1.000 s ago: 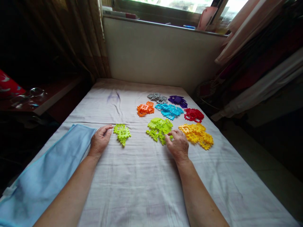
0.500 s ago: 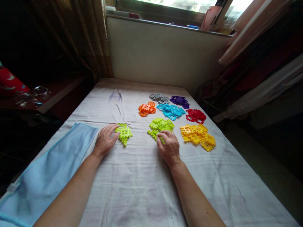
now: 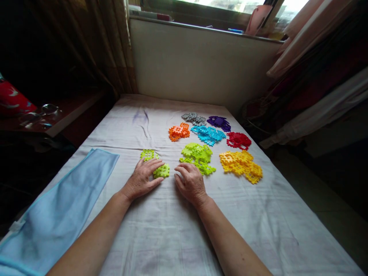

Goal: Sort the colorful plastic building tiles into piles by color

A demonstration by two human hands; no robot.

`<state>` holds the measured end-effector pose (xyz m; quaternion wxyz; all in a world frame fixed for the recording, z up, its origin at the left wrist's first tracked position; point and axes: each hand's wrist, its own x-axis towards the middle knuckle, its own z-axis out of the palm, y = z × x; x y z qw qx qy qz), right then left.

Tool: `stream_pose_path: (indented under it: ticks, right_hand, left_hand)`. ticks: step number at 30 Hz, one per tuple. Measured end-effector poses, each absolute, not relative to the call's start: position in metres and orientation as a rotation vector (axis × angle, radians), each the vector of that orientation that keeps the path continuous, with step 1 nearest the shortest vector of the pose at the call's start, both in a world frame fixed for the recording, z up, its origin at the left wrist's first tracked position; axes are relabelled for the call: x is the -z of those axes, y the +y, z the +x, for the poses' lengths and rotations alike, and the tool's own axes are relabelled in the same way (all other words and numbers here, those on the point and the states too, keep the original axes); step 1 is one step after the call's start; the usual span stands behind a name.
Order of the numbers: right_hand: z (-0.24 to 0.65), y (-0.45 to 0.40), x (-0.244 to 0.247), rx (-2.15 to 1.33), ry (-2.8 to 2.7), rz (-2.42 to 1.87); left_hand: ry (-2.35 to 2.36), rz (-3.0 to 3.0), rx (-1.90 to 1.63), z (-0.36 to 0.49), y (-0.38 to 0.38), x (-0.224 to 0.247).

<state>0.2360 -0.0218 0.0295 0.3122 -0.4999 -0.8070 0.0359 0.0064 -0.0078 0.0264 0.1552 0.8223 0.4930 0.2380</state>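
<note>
Over a small group of lime-green plastic interlocking pieces lies my left hand (image 3: 143, 178), its fingers stretched out and thumb apart. One flat grid-like piece (image 3: 147, 154) shows beyond its knuckles, and another lime-green piece (image 3: 161, 171) sits between its fingertips and thumb; the rest is hidden under the fingers. My right hand (image 3: 190, 183) rests just right of that group, fingers loosely bent, with a gap between thumb and forefinger and nothing visible in it. A larger lime-green pile (image 3: 197, 154) of notched pieces lies just beyond my right hand.
Further piles are sorted by colour: yellow (image 3: 240, 165), red (image 3: 238, 140), light blue (image 3: 208, 135), orange (image 3: 178, 132), grey (image 3: 194, 118) and purple (image 3: 219, 123). A blue zip-edged bag (image 3: 66, 203) lies left on the white-sheeted surface (image 3: 161, 230). A wall (image 3: 201, 65) stands behind.
My left hand has moved right and now covers part of the small lime-green group, where a further piece shows. My right hand has moved left, away from the larger lime-green pile.
</note>
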Motion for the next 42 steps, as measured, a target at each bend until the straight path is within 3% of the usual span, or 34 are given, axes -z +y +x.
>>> stream_pose_path:
  ticks: [5, 11, 18, 31, 42]
  right_hand:
    - [0.228, -0.021, -0.028, -0.19, -2.197, -1.276]
    - [0.214, -0.01, -0.03, -0.281, -2.297, -1.265]
    - [0.21, -0.009, -0.026, -0.293, -2.222, -1.255]
    - [0.265, 0.006, -0.021, 0.138, -1.835, -1.596]
    - [0.257, 0.0, -0.023, 0.102, -1.879, -1.507]
  left_hand:
    - [1.402, 2.268, -0.929, 0.001, -0.006, -0.029]
    - [1.802, 1.922, -1.188, -0.022, 0.006, -0.023]
    - [1.814, 1.829, -1.208, -0.024, 0.01, -0.019]
    - [1.814, 1.806, -1.181, -0.024, 0.01, -0.017]
    - [1.815, 1.803, -1.175, -0.024, 0.01, -0.017]
